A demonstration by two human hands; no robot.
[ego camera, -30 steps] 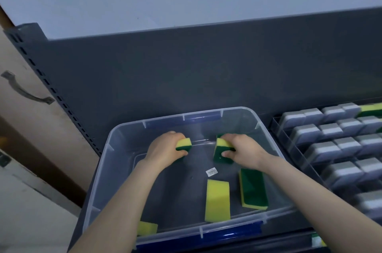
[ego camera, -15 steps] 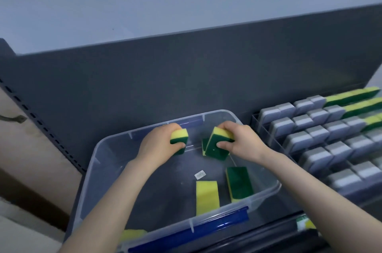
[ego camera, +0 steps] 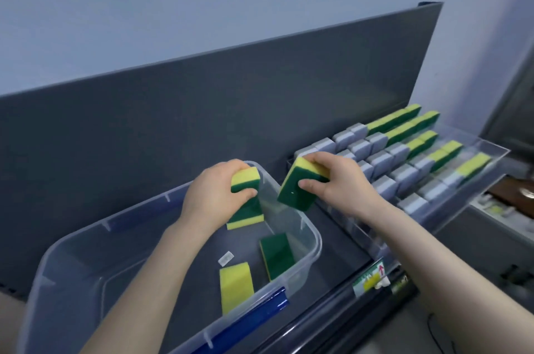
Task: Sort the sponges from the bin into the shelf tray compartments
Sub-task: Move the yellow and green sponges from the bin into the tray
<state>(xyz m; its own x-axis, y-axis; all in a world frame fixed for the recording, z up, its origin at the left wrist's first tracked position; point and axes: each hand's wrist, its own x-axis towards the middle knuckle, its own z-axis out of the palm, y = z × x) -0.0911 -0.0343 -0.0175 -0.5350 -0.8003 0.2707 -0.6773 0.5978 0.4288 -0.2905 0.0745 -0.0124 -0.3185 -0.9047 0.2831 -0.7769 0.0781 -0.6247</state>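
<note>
Head: left hand [ego camera: 215, 197] around sponge [ego camera: 245, 180] over bin [ego camera: 315, 233]; right hand [ego camera: 341, 184] around sponge [ego camera: 294, 193] above rim.

I'm seeing the bin [ego camera: 316, 241] gleaming as clear glossy plastic, the tray [ego camera: 497, 151] likewise. The sponge [ego camera: 294, 193] is showing porous yellow foam, coarse green scouring face. The back panel [ego camera: 202, 110] is looking matt, smooth.

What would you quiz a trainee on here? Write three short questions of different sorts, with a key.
1. True or false: the left hand grips a sponge, and the right hand grips a second sponge.
2. Which fill the tray compartments nearest the bin? A grey sponges; B yellow-green sponges; C nothing.
3. Fill in: the loose sponge nearest the bin's right wall lies ___ side up.
Key: 1 true; 2 A; 3 green.
</note>
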